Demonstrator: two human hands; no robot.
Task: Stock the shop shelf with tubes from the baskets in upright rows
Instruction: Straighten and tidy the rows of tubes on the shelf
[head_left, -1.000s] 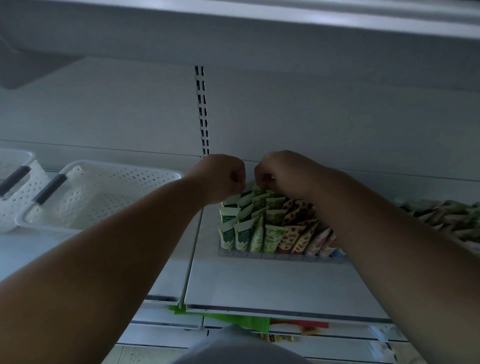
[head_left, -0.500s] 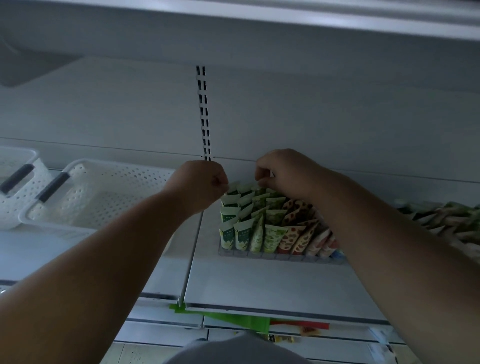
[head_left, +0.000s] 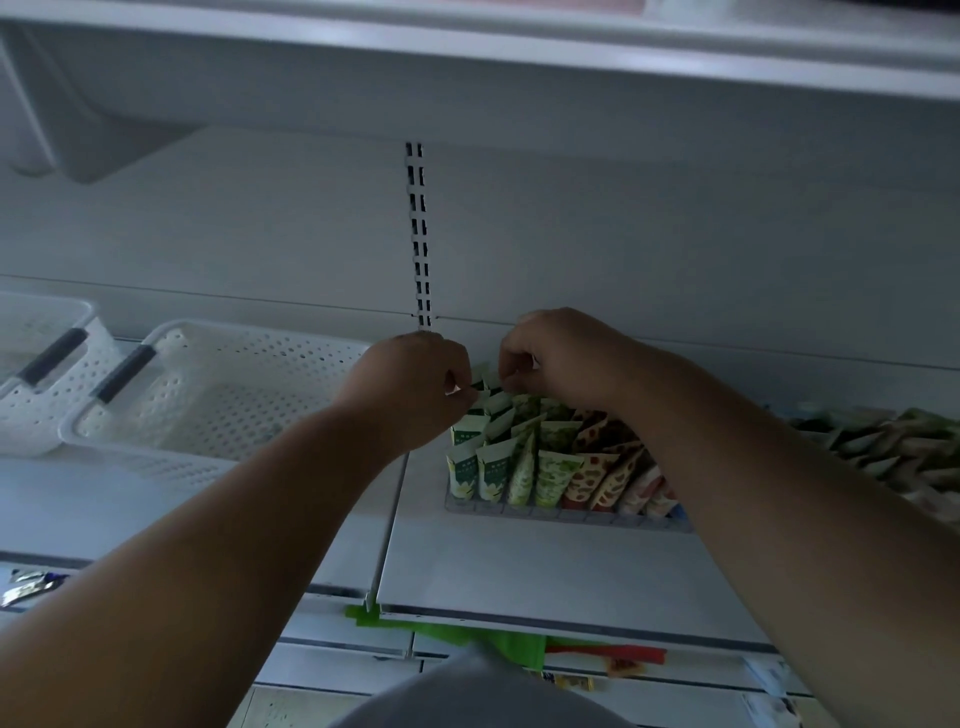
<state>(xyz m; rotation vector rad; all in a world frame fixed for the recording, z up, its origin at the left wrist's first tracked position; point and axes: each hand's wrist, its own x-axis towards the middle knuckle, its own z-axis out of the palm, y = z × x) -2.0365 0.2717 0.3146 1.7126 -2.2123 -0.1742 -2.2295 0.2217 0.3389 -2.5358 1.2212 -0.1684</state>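
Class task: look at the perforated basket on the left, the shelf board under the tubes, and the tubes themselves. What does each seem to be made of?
Basket: probably moulded white plastic, matt, with regular punched holes and a thick rounded rim.
Shelf board: likely painted sheet metal, smooth pale finish with a thin folded front edge.
Tubes: apparently soft printed plastic or laminate, with flat crimped tops.

No text can be read in this picture. The front tubes (head_left: 464, 470) just below the left hand (head_left: 415, 392) carry a dark green band with small pale marks on it, maybe letters, but they are too small and too dim to read. The tubes below the right hand (head_left: 558, 358) show only coloured patterns, green leaves and red spots, and no clear word or number. The packets far to the right of the right hand are blurred.
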